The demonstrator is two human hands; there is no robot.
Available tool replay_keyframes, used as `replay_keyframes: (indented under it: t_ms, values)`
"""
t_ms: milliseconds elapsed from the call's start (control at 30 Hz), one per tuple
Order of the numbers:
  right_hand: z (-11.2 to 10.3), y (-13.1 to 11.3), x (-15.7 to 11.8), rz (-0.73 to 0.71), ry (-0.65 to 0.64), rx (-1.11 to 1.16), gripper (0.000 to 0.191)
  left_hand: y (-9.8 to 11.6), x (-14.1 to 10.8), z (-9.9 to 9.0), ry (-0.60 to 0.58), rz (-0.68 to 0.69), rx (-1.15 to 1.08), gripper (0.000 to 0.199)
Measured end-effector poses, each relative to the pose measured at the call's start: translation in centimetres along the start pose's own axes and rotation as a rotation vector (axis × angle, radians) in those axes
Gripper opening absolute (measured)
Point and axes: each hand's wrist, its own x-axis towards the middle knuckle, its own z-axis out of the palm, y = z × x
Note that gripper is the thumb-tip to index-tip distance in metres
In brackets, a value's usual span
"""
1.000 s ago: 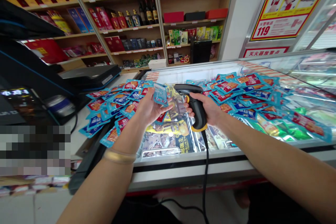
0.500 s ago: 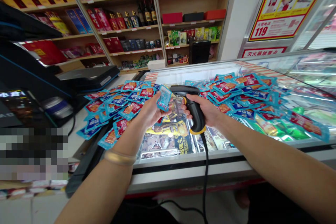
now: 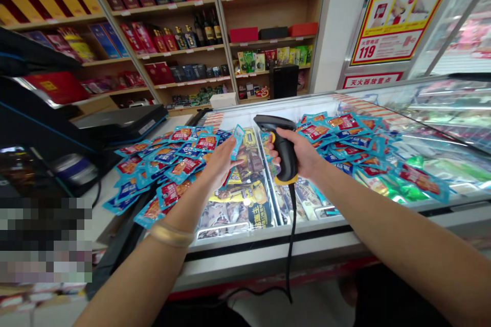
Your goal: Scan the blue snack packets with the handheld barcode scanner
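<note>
My left hand (image 3: 220, 163) holds a small light-blue snack packet (image 3: 238, 139) between thumb and fingers, its narrow side turned toward me. Around the handle of a black and yellow barcode scanner (image 3: 286, 156) my right hand (image 3: 297, 153) is wrapped, and the scanner's head points left, a short gap from the packet. Beside my left hand lies a pile of blue and red snack packets (image 3: 184, 168). Another heap of similar packets (image 3: 345, 135) spreads over the glass to the right of the scanner.
Below is a glass-topped freezer (image 3: 245, 237) with packaged goods inside. The scanner's black cable (image 3: 293, 225) hangs over its front edge. At the left are a dark flat device (image 3: 123, 122) and a dark screen stand. Shelves of boxes and bottles (image 3: 169, 7) rise behind.
The packet in my left hand has turned from face-on to nearly edge-on. My hands have moved slightly apart, and the scanner is tilted differently. The whole view has shifted a little.
</note>
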Motion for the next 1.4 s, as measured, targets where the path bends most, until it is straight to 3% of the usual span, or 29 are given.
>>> replay_keyframes:
  t_ms: [133,300,467,533,633,800,967,1233,1300,1400]
  values:
    - [-1.9,-3.9,-1.8,-0.128,0.077,0.006,0.019,0.4,1.8,3.7,-0.079,0.329,0.392,0.049]
    - [-6.2,-8.2,-4.9,-0.289,0.222,0.014,0.018,1.2,4.6,11.4,-0.168,0.617,0.756,0.047]
    - [-10.2,-10.0,-6.6,-0.329,0.331,0.046,0.019,0.7,5.5,18.3,-0.21,0.631,0.972,0.049]
    - [-11.2,-10.1,-6.8,-0.333,0.358,0.067,0.018,0.2,5.4,19.7,-0.272,0.582,1.034,0.044]
    - [-11.7,-10.0,-6.9,-0.357,0.356,0.078,0.017,-0.3,5.0,20.2,-0.336,0.524,1.035,0.039]
    - [-11.0,-10.3,-6.9,-0.356,0.308,0.021,0.019,0.2,4.4,17.7,-0.247,0.528,0.831,0.053]
    - [-7.8,-9.3,-5.7,-0.349,0.267,0.036,0.019,0.5,4.2,11.7,-0.127,0.468,0.786,0.049]
    - [-0.4,-3.5,-0.4,-0.141,0.104,0.023,0.018,-0.2,4.1,-0.3,0.151,0.323,1.277,0.054]
    - [0.5,-2.0,0.8,-0.073,0.079,0.028,0.019,-0.5,3.8,-2.0,0.163,0.27,1.336,0.048]
    - [0.6,-0.2,1.8,-0.001,0.078,0.034,0.019,-0.8,3.3,-3.1,0.116,0.251,1.402,0.043]
